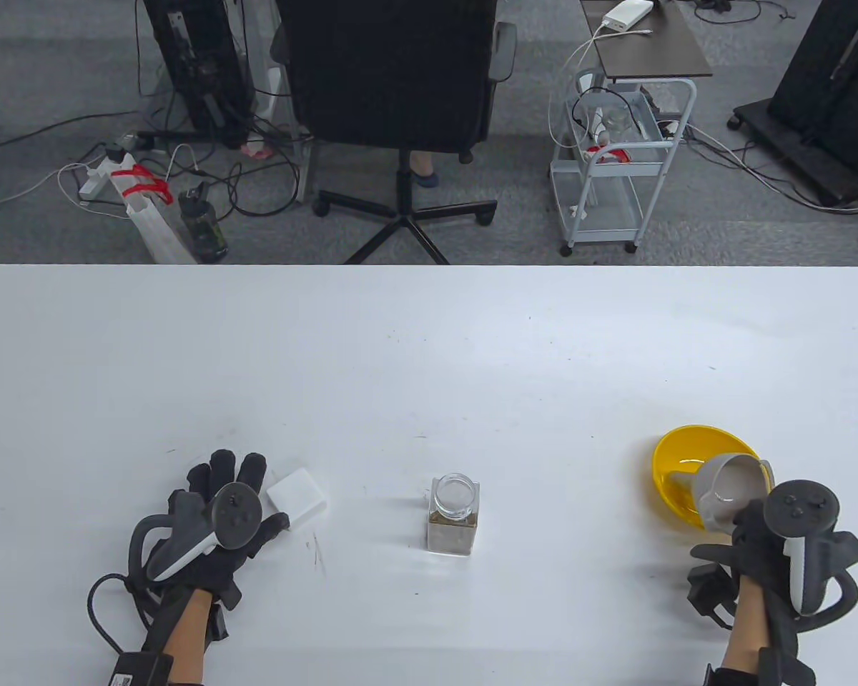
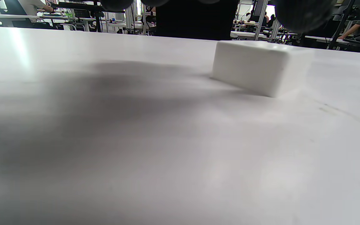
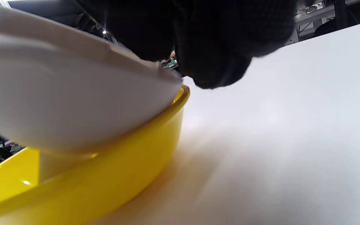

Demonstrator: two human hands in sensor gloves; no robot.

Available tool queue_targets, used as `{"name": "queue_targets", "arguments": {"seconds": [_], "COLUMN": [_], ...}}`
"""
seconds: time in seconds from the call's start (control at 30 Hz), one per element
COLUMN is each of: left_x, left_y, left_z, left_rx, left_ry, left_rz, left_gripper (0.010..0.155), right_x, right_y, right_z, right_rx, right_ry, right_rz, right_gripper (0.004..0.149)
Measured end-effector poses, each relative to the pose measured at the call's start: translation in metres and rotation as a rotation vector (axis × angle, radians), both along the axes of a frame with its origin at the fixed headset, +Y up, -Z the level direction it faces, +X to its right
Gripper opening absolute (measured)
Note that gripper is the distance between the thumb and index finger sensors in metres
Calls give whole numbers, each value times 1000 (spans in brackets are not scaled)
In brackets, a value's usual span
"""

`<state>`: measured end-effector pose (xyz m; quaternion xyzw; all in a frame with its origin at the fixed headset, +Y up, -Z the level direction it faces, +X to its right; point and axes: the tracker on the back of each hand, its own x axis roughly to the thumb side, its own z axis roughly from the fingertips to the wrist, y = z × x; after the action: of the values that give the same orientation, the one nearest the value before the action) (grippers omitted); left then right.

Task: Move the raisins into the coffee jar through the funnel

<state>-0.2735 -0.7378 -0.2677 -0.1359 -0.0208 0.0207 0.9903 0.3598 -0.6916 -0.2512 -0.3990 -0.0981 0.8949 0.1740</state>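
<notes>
A square glass coffee jar [image 1: 453,516] stands open at the table's front centre, with a brown layer in its bottom. My right hand [image 1: 756,527] grips a grey funnel [image 1: 733,489], tilted, its lower part inside a yellow bowl [image 1: 676,446] at the front right. In the right wrist view the funnel [image 3: 73,103] lies on the bowl's rim [image 3: 105,181] under my gloved fingers [image 3: 217,47]. The bowl's contents are hidden. My left hand [image 1: 225,496] rests flat and empty on the table, fingers spread, beside a white block [image 1: 297,498], which also shows in the left wrist view [image 2: 258,67].
The white table [image 1: 429,357] stretches wide behind the jar. Beyond its far edge stand an office chair [image 1: 393,86], a wire cart [image 1: 615,171] and floor cables.
</notes>
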Motion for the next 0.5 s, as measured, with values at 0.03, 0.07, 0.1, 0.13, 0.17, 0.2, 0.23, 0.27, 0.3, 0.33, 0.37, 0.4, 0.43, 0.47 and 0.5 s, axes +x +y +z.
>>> {"name": "queue_targets", "arguments": {"seconds": [0.03,0.07,0.1,0.13,0.17,0.2,0.23,0.27,0.3,0.33,0.37,0.4,0.43,0.47,0.5], "left_x": [0,0,0,0,0,0,0,0,0,0,1,1,1,1,1], "left_y": [0,0,0,0,0,0,0,0,0,0,0,0,0,0,0], "left_z": [0,0,0,0,0,0,0,0,0,0,0,0,0,0,0], "left_rx": [-1,0,0,0,0,0,0,-2,-2,-2,-1,-1,-1,-2,-2], "left_ry": [0,0,0,0,0,0,0,1,0,0,0,-1,-1,-1,-1], "left_rz": [-1,0,0,0,0,0,0,-1,-1,0,0,0,0,0,0], "left_gripper": [86,86,86,86,86,86,86,86,86,86,86,86,86,86,86], "right_x": [-1,-3,-5,-7,-11,-16,-21,-25,-31,-38,-43,-52,-59,-68,-76], "right_y": [3,6,10,14,19,24,29,33,38,43,47,53,56,59,62], "right_z": [0,0,0,0,1,1,1,1,1,1,1,0,0,-2,-2], "right_rx": [-1,0,10,18,29,41,56,73,98,124,146,178,197,196,187], "right_ry": [7,14,28,38,53,75,95,112,143,183,219,276,331,432,487], "right_rz": [15,27,47,66,91,115,135,151,163,166,161,155,153,142,137], "right_gripper": [56,56,57,58,60,61,63,64,66,68,70,71,73,76,79]}}
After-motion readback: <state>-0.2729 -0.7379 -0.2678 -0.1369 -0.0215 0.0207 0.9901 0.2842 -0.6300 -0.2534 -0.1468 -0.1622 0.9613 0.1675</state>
